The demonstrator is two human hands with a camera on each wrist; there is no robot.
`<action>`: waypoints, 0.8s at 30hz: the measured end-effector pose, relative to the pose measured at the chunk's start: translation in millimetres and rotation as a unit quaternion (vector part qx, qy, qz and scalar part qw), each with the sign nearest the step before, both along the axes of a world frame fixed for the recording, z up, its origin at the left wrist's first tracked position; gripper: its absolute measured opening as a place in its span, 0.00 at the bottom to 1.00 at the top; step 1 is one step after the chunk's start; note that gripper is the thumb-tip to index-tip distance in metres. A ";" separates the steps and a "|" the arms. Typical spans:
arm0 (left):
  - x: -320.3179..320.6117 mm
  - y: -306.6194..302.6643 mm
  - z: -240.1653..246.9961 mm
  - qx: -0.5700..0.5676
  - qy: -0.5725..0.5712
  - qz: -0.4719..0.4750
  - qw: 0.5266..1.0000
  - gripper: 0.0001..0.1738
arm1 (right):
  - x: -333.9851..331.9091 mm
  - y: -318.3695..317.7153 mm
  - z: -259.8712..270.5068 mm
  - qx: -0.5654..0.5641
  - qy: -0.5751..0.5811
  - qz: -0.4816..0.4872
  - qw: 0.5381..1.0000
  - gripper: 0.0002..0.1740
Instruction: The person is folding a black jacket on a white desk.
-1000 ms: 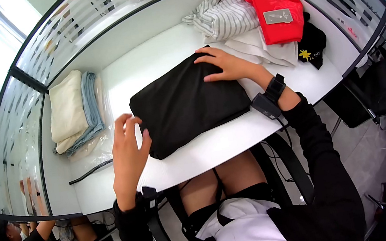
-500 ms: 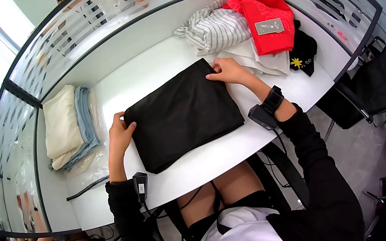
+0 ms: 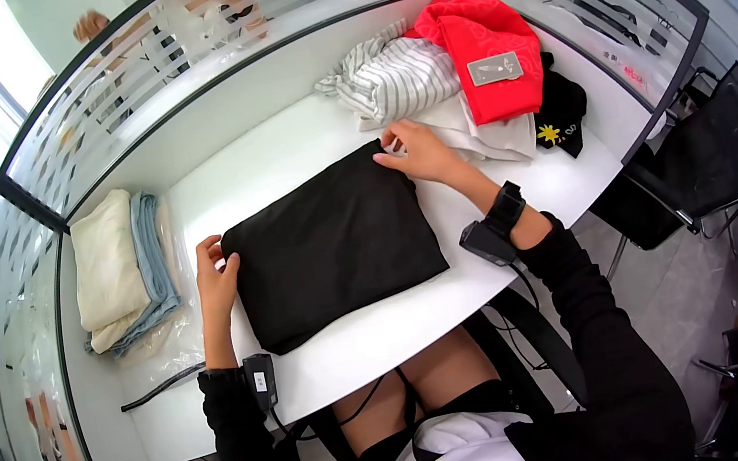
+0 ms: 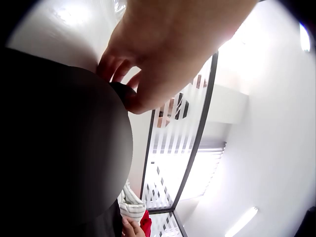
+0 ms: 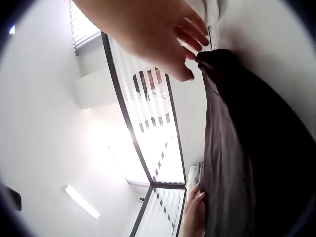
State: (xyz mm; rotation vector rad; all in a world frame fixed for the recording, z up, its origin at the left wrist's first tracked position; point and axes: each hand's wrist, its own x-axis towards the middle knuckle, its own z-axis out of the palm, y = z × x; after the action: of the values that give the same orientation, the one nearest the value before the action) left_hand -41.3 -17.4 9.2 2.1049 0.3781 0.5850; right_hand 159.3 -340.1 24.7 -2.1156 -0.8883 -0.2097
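Observation:
A folded black garment (image 3: 333, 246) lies flat on the white table in front of me. At its far left corner, my left hand (image 3: 215, 279) pinches the edge; in the left wrist view a dark bit of fabric shows between thumb and fingers. My right hand (image 3: 422, 152) is at the far right corner. In the right wrist view its fingertips (image 5: 192, 42) touch the corner, while the thumb stands apart from the cloth.
Folded cream (image 3: 109, 262) and light blue (image 3: 154, 264) clothes lie on clear plastic at the left. A striped garment (image 3: 398, 76), red garment (image 3: 487, 28), white cloth (image 3: 509, 136) and black item with a yellow motif (image 3: 562, 108) are piled back right. Framed panels (image 3: 258, 16) border the table.
My right hand has gone from lying on top of the black garment to its far right corner. My left hand has come in to the far left corner from just beside the garment.

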 end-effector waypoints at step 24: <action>6.0 -28.1 10.9 0.241 0.030 -0.088 0.966 0.25 | -5.0 12.9 -17.8 -0.245 -0.048 0.103 0.963 0.41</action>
State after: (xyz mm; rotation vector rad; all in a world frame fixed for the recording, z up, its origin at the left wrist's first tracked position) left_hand -35.2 -45.5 20.1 2.5940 0.0805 0.5467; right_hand 154.4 -327.1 6.9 -2.4527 -1.3174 0.0223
